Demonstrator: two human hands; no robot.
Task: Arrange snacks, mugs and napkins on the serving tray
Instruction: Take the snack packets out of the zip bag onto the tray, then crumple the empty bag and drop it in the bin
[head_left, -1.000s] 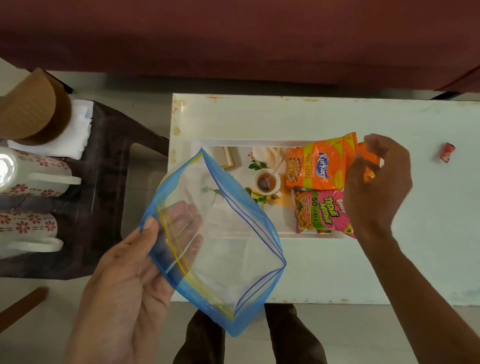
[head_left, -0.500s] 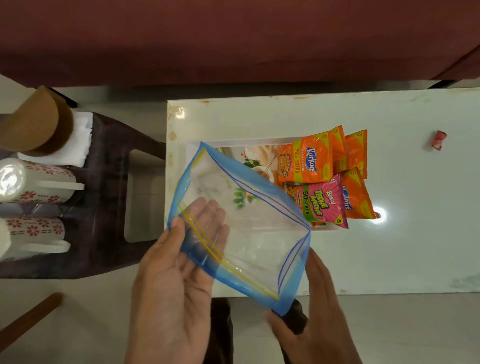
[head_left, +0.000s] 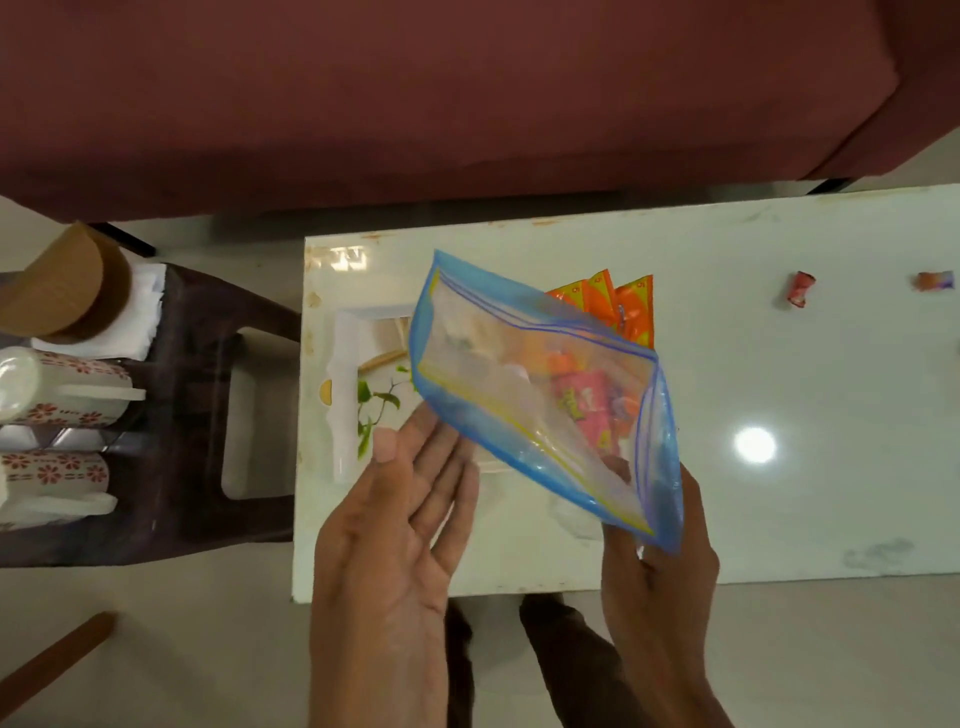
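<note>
In the head view, the white rectangular serving tray with a leaf print (head_left: 347, 384) lies on the pale glossy bench (head_left: 779, 493), and I take this tray as the landmark. Above the tray, the right hand (head_left: 657, 566) pinches the lower corner of an empty clear zip bag with blue edges (head_left: 540, 395), so this hand is closed on the bag. The left hand (head_left: 395, 551) is open and flat, palm up, just beside the near edge of the bag; whether its fingertips touch the plastic I cannot tell. On the right part of the tray lie the orange snack packets (head_left: 631, 306) and a pink snack packet (head_left: 582, 410), the pink one visible only through the bag. Well to the left of the tray, on a dark stool (head_left: 208, 322), lie two white mugs with red flowers (head_left: 57, 384) on their sides and a stack of white napkins (head_left: 137, 312) under a brown round thing. I judge the snack step nearly done, while mugs and napkins are not yet on the tray. The next move calls for putting the bag aside, then reaching left for a mug.
</note>
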